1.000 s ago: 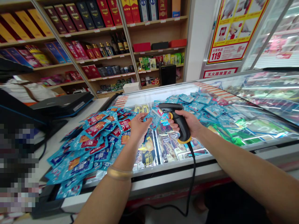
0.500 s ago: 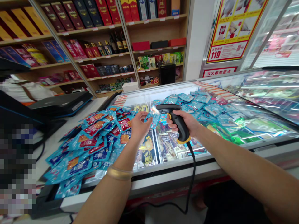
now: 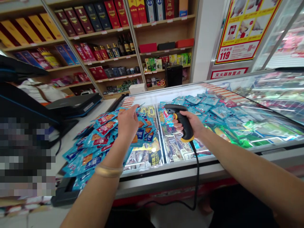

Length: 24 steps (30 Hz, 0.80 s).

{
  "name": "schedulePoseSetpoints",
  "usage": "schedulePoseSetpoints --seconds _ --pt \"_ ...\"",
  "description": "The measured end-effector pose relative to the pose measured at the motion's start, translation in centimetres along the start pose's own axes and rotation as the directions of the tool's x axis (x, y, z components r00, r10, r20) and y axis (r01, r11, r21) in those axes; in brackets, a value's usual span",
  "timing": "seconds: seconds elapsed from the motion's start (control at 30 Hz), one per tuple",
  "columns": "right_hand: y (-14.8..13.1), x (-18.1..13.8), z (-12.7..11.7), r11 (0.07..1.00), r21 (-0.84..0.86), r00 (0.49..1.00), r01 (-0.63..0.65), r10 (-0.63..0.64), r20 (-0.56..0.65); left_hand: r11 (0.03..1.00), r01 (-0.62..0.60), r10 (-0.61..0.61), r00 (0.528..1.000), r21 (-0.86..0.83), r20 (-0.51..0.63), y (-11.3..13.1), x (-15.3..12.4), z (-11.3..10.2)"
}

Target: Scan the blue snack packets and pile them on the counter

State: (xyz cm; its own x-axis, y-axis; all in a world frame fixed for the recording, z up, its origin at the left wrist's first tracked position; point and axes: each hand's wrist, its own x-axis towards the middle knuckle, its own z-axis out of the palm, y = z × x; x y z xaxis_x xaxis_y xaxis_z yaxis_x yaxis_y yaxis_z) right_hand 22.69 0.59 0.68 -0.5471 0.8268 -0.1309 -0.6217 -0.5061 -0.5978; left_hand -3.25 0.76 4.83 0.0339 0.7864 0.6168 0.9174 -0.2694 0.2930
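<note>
My right hand (image 3: 192,123) is wrapped round the grip of a black and yellow barcode scanner (image 3: 185,128), held over the glass-topped freezer (image 3: 133,172). A cable hangs from the scanner's base. My left hand (image 3: 128,122), with a gold bangle on its wrist, is closed over the left pile of blue snack packets (image 3: 95,153). A thin edge of one snack packet (image 3: 142,105) shows beyond its fingers; the rest of that packet is hidden. More blue packets (image 3: 200,103) lie in a second pile on the glass, behind and right of the scanner.
Black checkout equipment (image 3: 71,106) stands at the left on a counter. Behind the freezer, wooden shelves (image 3: 163,23) hold boxes and bottles. A fire notice (image 3: 247,31) hangs at the right. The scanner cable (image 3: 196,177) loops below the freezer's front edge. Frozen goods show under the glass.
My left hand has moved left, away from the scanner, and turned with its packet, which now shows edge-on. My right hand keeps hold of the scanner. The view has shifted slightly.
</note>
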Motion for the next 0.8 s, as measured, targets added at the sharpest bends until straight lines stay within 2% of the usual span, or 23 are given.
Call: schedulePoseSetpoints --seconds 0.17,0.33,0.5,0.63,0.73,0.8 --pt "2.1 2.7 2.8 0.995 0.014 0.994 -0.102 0.101 0.052 0.987 -0.075 0.064 0.995 0.144 0.076 -3.2 -0.6 -0.8" --pt "4.2 4.1 3.9 0.986 0.005 0.983 -0.167 0.166 0.075 0.952 -0.128 0.064 0.971 0.276 0.228 -3.7 -2.5 -0.3" --pt "4.5 3.8 3.0 0.986 0.002 0.984 -0.165 0.165 0.068 0.953 -0.131 0.056 0.963 0.272 0.265 -3.2 -3.1 -0.4" --pt "4.0 3.5 3.1 0.985 -0.001 0.982 -0.172 0.172 0.072 0.967 -0.093 0.049 0.982 0.237 0.184 -2.3 -2.8 -0.5" --pt "2.9 2.8 3.1 0.991 0.001 0.988 -0.134 0.134 0.077 0.981 -0.074 0.052 0.991 0.181 0.125 -0.4 -2.4 0.2" --pt "1.6 2.0 2.6 0.996 -0.007 0.995 -0.086 0.086 0.05 0.99 -0.088 0.074 0.989 0.11 0.129 1.5 -1.9 1.3"
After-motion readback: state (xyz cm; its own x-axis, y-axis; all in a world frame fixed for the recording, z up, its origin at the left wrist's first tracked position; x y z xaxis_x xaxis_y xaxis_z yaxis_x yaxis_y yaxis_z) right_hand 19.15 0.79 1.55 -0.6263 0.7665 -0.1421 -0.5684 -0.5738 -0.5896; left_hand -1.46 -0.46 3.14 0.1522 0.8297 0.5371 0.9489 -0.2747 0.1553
